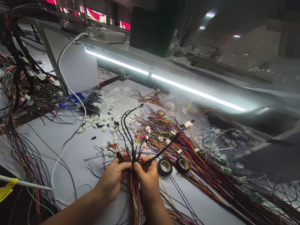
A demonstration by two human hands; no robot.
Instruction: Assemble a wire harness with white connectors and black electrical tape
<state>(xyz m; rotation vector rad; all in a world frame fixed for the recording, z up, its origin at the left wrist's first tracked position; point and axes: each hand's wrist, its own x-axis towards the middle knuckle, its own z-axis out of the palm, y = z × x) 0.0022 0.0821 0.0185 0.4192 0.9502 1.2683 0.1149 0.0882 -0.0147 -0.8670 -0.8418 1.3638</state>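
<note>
- a bundle of thin coloured wires (pixel 133 204) ran up from the near edge of the worktop (pixel 44 149), about midway along it, and split into black-wrapped branches (pixel 127 133) pointing toward the far edge.
- the left hand (pixel 110 178) was clamped on the bundle at the split, thumb pressed inward.
- the right hand (pixel 149 180) was clamped there too, its thumb just beside the other; what lay under the fingers could not be told.
- a firm, even pinch right at the split looked best, with strands laid parallel and no tug on the branch ends.
- the longest branch slanted toward the far right corner, tipped by a white connector (pixel 188 124); it seemed wise to keep it clear of the fingers.
- two black tape rolls (pixel 160 167) lay just beside the right hand, within easy reach.
- loose white connectors (pixel 99 120) were scattered toward the far left corner.
- a heap of long wires (pixel 202 176) stretched along the right edge.
- a lit tube lamp (pixel 198 92) hung above the far edge.
</note>
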